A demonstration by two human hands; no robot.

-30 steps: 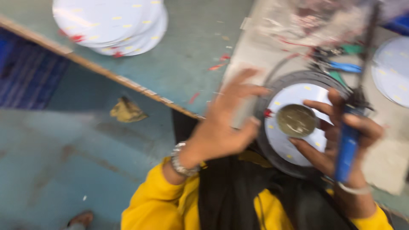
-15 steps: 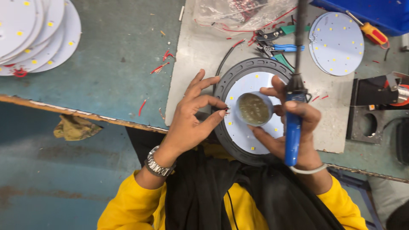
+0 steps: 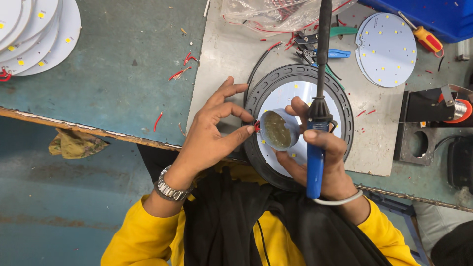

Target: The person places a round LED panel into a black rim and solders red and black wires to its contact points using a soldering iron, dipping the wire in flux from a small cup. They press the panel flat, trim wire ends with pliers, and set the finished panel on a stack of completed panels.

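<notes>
We are working over the black ring lamp point(image 3: 299, 125) lying on the grey plate point(image 3: 221, 64). Inside the ring, our right hand point(image 3: 320, 157) is closing around the blue soldering iron point(image 3: 315, 148) and a small round tin point(image 3: 277, 130). At the ring's left edge, our left hand point(image 3: 212, 133) is pinching a red wire end point(image 3: 256, 126). We judge the hot iron could slip and burn fingers, because one hand is carrying two things.

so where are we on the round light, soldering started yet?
Done: white board sits inside the black ring. In hand: left hand pinches a red wire at the board's edge; right hand holds the soldering iron and a small tin. Left: the joint; the iron's tip is out of view.
</notes>
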